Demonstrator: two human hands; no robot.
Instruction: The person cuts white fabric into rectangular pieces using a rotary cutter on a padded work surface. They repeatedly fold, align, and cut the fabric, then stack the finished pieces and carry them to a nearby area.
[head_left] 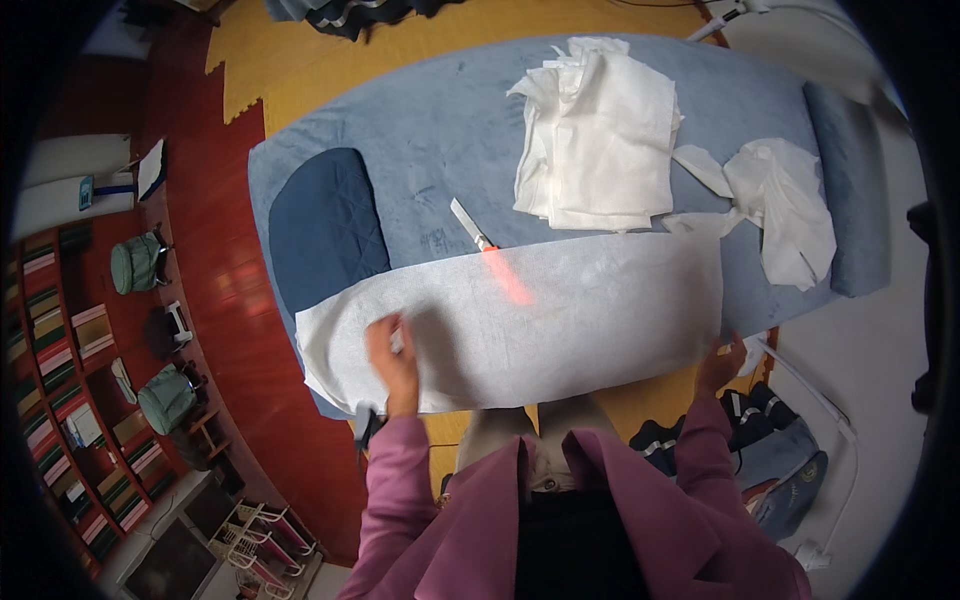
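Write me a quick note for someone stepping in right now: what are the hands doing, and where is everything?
Left hand: flat on the long white fabric sheet, near its left end.
Right hand: at the sheet's right near edge; grip hidden.
Utility knife: lies on the blue padded table, its orange handle under the sheet.
Done: a stack of folded white pieces sits behind; a crumpled white piece lies to the right.
Left: this sheet is spread out, unfolded.

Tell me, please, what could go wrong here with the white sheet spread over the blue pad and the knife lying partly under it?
The utility knife has its blade bare and its handle hidden beneath the white sheet; the left hand smoothing the sheet could meet it. The right hand grips the sheet's edge, so a tug might drag the knife or disturb the folded stack.
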